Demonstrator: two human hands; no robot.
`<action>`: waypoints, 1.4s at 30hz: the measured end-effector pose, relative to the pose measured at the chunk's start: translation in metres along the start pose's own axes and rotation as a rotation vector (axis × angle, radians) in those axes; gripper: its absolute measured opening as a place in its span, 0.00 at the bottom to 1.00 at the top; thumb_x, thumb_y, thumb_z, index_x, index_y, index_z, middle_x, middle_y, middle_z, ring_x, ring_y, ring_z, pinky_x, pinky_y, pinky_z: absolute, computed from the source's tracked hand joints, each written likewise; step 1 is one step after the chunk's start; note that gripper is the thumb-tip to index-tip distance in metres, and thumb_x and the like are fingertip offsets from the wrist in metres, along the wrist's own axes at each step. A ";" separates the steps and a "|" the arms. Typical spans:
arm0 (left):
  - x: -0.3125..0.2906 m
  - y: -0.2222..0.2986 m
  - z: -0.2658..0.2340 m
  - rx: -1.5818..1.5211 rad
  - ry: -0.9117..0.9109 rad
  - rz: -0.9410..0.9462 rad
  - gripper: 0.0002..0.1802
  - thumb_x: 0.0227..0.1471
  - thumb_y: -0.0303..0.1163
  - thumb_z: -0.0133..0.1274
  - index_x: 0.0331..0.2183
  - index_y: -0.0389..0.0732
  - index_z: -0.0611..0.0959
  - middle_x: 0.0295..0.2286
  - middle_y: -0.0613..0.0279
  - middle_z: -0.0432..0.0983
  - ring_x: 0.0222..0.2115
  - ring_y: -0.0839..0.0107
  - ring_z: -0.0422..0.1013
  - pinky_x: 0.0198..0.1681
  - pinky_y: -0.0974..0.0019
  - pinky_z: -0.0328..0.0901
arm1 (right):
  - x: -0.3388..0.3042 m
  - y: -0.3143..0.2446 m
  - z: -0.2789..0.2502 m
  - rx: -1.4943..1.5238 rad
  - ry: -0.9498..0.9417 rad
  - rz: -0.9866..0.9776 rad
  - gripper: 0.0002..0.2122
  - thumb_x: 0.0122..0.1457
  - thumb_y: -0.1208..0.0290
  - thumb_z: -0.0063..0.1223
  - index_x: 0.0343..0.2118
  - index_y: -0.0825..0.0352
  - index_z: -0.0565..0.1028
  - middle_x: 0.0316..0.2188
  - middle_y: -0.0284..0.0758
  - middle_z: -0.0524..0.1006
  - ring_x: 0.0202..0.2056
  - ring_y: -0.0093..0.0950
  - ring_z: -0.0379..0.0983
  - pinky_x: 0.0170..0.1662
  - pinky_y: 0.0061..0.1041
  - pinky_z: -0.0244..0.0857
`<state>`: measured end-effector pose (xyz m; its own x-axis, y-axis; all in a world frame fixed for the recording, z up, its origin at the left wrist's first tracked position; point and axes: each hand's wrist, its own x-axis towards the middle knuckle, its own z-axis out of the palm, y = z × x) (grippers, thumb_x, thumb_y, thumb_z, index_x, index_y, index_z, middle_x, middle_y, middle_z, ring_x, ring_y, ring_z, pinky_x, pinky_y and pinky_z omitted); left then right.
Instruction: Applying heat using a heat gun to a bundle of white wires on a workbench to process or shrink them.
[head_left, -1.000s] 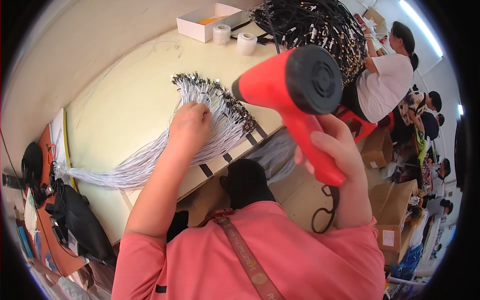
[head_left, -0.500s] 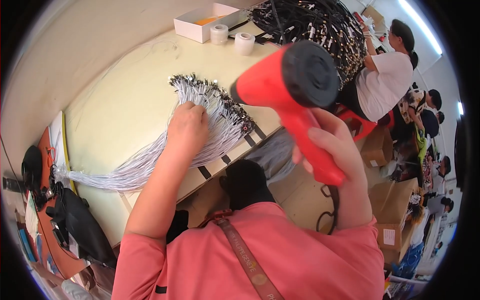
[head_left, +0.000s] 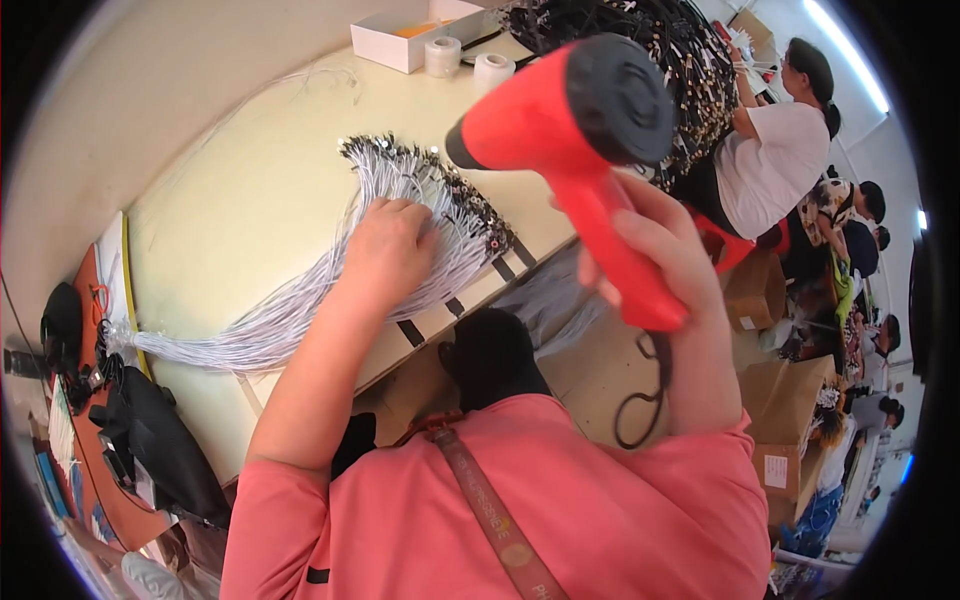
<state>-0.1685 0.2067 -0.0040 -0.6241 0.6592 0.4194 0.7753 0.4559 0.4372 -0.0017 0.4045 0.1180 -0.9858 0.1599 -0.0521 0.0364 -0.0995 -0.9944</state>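
My right hand point(head_left: 665, 235) grips the handle of a red heat gun point(head_left: 530, 115) with a black nozzle and a round black back end. Its nozzle points left, above the table and near the dark tips of the wires. Beneath my left hand point(head_left: 390, 250) lies a fanned bundle of thin white-grey wires point(head_left: 270, 325); the fingers are bent over the wires and partly hidden. Small dark ends point(head_left: 470, 205) line the spread edge of the bundle. At the far left its other end is gathered in clear wrap.
The bundle lies on a pale table point(head_left: 240, 180). At the back stand a white box point(head_left: 385, 45), two rolls of clear film point(head_left: 442, 56) and a heap of black cables point(head_left: 690, 80). A co-worker point(head_left: 775, 150) sits at the right. Cardboard boxes point(head_left: 780, 410) stand at the lower right.
The heat gun has risen a little and shifted slightly left in view. My left hand has moved a little to the right over the wires.
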 end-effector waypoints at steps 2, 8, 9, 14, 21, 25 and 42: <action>-0.002 0.001 -0.001 0.041 -0.083 -0.021 0.11 0.44 0.32 0.56 0.31 0.37 0.79 0.33 0.54 0.74 0.39 0.54 0.67 0.44 0.57 0.63 | -0.025 -0.006 -0.003 0.070 0.022 0.018 0.25 0.54 0.66 0.53 0.51 0.76 0.63 0.24 0.45 0.74 0.16 0.26 0.71 0.17 0.19 0.63; 0.000 0.014 -0.013 -0.004 -0.217 -0.095 0.15 0.42 0.36 0.55 0.32 0.37 0.78 0.35 0.53 0.71 0.40 0.56 0.65 0.45 0.58 0.63 | -0.081 -0.007 -0.009 0.092 0.110 -0.009 0.30 0.50 0.62 0.57 0.49 0.81 0.62 0.34 0.52 0.72 0.17 0.30 0.72 0.15 0.19 0.62; -0.001 0.015 -0.014 -0.004 -0.217 -0.090 0.15 0.42 0.36 0.55 0.32 0.37 0.78 0.35 0.53 0.71 0.40 0.56 0.65 0.45 0.58 0.63 | -0.084 -0.006 -0.008 0.058 0.125 -0.022 0.34 0.50 0.60 0.57 0.50 0.85 0.60 0.43 0.58 0.70 0.16 0.29 0.71 0.13 0.19 0.61; -0.008 0.013 -0.006 0.021 -0.238 0.060 0.15 0.42 0.36 0.55 0.32 0.36 0.78 0.34 0.52 0.70 0.41 0.54 0.64 0.46 0.58 0.62 | -0.092 -0.007 -0.005 0.073 0.137 -0.031 0.34 0.49 0.62 0.58 0.51 0.85 0.59 0.43 0.59 0.69 0.17 0.30 0.72 0.14 0.20 0.62; -0.009 0.024 -0.002 -0.065 -0.301 0.135 0.19 0.39 0.38 0.60 0.31 0.35 0.77 0.33 0.51 0.70 0.39 0.53 0.65 0.44 0.58 0.62 | -0.093 -0.004 -0.001 0.049 0.179 -0.070 0.35 0.49 0.60 0.57 0.51 0.85 0.59 0.44 0.58 0.69 0.17 0.30 0.72 0.14 0.19 0.62; -0.010 0.029 -0.003 -0.051 -0.236 -0.026 0.20 0.39 0.40 0.61 0.30 0.34 0.76 0.31 0.50 0.70 0.37 0.52 0.66 0.42 0.56 0.63 | -0.094 -0.002 -0.003 0.063 0.209 -0.064 0.35 0.49 0.59 0.57 0.51 0.85 0.59 0.44 0.58 0.69 0.17 0.29 0.72 0.14 0.19 0.62; 0.006 0.016 -0.009 -0.185 -0.085 -0.313 0.14 0.45 0.32 0.57 0.30 0.36 0.71 0.24 0.51 0.73 0.26 0.54 0.70 0.31 0.58 0.64 | -0.089 0.003 0.003 0.011 0.290 -0.082 0.35 0.50 0.54 0.55 0.50 0.84 0.61 0.42 0.54 0.71 0.15 0.25 0.70 0.14 0.18 0.60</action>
<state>-0.1603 0.2129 0.0124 -0.8118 0.5558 0.1788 0.5130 0.5326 0.6732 0.0852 0.3872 0.1197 -0.8971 0.4419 0.0025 -0.0448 -0.0854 -0.9953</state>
